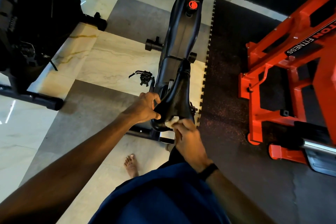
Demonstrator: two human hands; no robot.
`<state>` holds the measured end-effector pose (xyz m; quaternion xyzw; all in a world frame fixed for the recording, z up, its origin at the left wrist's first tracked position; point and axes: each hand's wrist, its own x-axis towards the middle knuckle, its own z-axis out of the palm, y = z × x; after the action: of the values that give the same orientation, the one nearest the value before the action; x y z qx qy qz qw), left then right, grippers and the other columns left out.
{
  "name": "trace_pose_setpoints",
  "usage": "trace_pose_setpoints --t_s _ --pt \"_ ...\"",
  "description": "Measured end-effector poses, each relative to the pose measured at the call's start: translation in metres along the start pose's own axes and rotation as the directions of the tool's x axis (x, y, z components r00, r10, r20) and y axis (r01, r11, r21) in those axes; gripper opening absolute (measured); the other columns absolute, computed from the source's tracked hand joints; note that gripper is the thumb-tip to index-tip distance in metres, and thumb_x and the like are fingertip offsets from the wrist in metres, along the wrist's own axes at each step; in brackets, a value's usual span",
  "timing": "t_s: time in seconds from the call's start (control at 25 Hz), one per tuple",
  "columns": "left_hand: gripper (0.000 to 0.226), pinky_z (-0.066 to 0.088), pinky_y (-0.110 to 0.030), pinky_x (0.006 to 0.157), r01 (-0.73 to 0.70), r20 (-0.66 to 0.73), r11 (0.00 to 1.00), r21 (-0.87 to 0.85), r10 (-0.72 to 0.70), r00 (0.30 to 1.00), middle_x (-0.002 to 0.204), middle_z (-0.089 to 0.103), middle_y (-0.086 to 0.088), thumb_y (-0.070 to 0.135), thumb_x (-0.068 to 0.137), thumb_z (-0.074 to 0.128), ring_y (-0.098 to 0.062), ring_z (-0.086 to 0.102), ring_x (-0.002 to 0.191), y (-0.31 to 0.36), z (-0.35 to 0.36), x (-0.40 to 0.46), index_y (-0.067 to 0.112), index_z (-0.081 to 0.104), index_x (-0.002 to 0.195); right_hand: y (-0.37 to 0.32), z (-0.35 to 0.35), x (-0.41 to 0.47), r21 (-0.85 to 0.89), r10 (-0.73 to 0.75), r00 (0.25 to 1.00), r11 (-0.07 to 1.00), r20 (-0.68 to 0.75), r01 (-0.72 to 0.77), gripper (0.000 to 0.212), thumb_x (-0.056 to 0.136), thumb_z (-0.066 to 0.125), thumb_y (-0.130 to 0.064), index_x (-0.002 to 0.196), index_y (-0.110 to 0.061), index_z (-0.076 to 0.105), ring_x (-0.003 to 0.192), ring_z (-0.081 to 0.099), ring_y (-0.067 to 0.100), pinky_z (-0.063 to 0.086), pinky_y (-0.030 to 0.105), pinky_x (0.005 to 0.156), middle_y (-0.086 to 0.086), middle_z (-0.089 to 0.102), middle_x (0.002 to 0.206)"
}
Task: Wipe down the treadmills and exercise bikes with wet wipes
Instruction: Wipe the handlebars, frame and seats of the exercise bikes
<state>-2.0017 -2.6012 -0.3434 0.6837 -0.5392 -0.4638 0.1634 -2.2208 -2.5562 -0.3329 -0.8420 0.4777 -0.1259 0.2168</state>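
Glossy black saddle (177,100) gripped by left hand (145,107); right hand (189,136) pinches crumpled white wipe (171,121).

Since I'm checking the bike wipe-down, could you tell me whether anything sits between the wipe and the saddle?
Nothing visible does. The right hand already presses the wet wipe against the rear edge of the saddle, while the left hand grips the saddle's left side.

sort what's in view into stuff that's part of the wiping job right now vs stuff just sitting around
In the job:
exercise bike
bike saddle
wet wipe
left hand gripping the saddle
right hand holding the wipe

Just sitting around:
orange weight machine
black machine at left
rubber mat
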Motion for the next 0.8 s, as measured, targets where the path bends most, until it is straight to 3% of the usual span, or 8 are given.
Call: trace_pose_setpoints --t_s 0.08,0.2,0.32,0.4,0.48,0.56,0.68,0.8 --pt "0.047 0.04 -0.022 0.06 -0.007 0.004 1.0 0.017 0.007 1.0 0.091 0.058 -0.005 0.01 0.067 0.09 -0.015 0.059 0.077 0.0 0.002 0.001 0.025 0.057 0.096 0.002 -0.005 0.024 -0.018 -0.004 1.0 1.0 0.001 0.004 0.027 0.078 0.07 0.012 0.099 -0.003 0.073 0.1 0.063 0.028 0.055 0.033 0.09 0.011 0.064 0.105" --pt "0.046 0.04 -0.019 0.059 -0.015 -0.01 1.0 0.028 0.015 1.0 0.094 0.058 -0.007 0.014 0.069 0.09 -0.015 0.061 0.076 -0.003 0.001 0.001 0.023 0.059 0.102 0.005 -0.026 0.12 -0.042 0.082 0.988 0.995 -0.132 -0.088 0.019 0.083 0.062 0.013 0.097 0.004 0.07 0.1 0.061 0.035 0.032 0.012 0.091 0.019 0.064 0.102" --pt "0.048 0.04 -0.019 0.061 -0.02 -0.015 0.999 0.037 0.021 1.0 0.094 0.059 -0.008 0.015 0.07 0.089 -0.015 0.062 0.076 -0.005 0.002 0.001 0.019 0.062 0.109 0.007 -0.036 0.153 0.029 0.14 0.968 0.99 -0.207 -0.137 0.019 0.084 0.061 0.012 0.097 0.004 0.071 0.099 0.06 0.032 0.027 0.002 0.087 0.018 0.064 0.102" --pt "0.045 0.04 -0.02 0.06 -0.023 -0.006 1.0 0.013 0.023 1.0 0.091 0.059 -0.006 0.011 0.069 0.089 -0.015 0.06 0.076 -0.004 0.002 0.0 0.02 0.061 0.104 0.0 -0.025 0.106 0.028 0.12 0.982 0.993 -0.145 -0.117 0.021 0.085 0.062 0.012 0.102 0.003 0.071 0.101 0.059 0.031 0.038 0.008 0.094 0.018 0.064 0.105" --pt "0.044 0.04 -0.02 0.059 -0.034 0.009 0.999 -0.022 0.034 0.999 0.086 0.059 -0.003 0.007 0.068 0.089 -0.014 0.058 0.074 -0.006 0.004 0.002 0.022 0.06 0.098 -0.009 -0.008 0.039 0.0 0.058 0.993 0.998 -0.099 -0.058 0.026 0.079 0.066 0.017 0.099 0.001 0.072 0.097 0.062 0.03 0.051 0.027 0.09 0.015 0.066 0.102" --pt "0.044 0.039 -0.019 0.059 -0.043 0.004 0.998 -0.038 0.043 0.999 0.085 0.058 -0.003 0.006 0.069 0.088 -0.012 0.056 0.073 -0.006 0.005 0.001 0.022 0.06 0.1 -0.009 -0.001 0.003 0.016 0.011 1.0 1.0 -0.02 -0.011 0.029 0.074 0.069 0.02 0.094 -0.001 0.074 0.094 0.065 0.029 0.052 0.028 0.086 0.012 0.066 0.099" --pt "0.043 0.037 -0.017 0.059 -0.046 0.001 0.999 -0.023 0.046 0.999 0.082 0.056 0.0 0.005 0.074 0.084 -0.009 0.055 0.072 -0.001 0.003 -0.003 0.015 0.062 0.109 0.002 -0.018 0.068 -0.017 0.028 0.997 0.999 -0.074 -0.029 0.022 0.081 0.063 0.017 0.094 0.002 0.072 0.096 0.062 0.035 0.051 0.04 0.089 0.018 0.066 0.099" --pt "0.046 0.036 -0.015 0.059 -0.044 -0.021 0.999 0.0 0.044 0.999 0.082 0.055 0.003 0.009 0.076 0.084 -0.006 0.054 0.072 0.001 0.002 -0.009 0.011 0.062 0.118 0.008 -0.035 0.155 -0.04 0.053 0.977 0.997 -0.206 -0.063 0.023 0.08 0.06 0.017 0.095 0.004 0.07 0.102 0.059 0.038 0.04 0.024 0.089 0.02 0.064 0.101"
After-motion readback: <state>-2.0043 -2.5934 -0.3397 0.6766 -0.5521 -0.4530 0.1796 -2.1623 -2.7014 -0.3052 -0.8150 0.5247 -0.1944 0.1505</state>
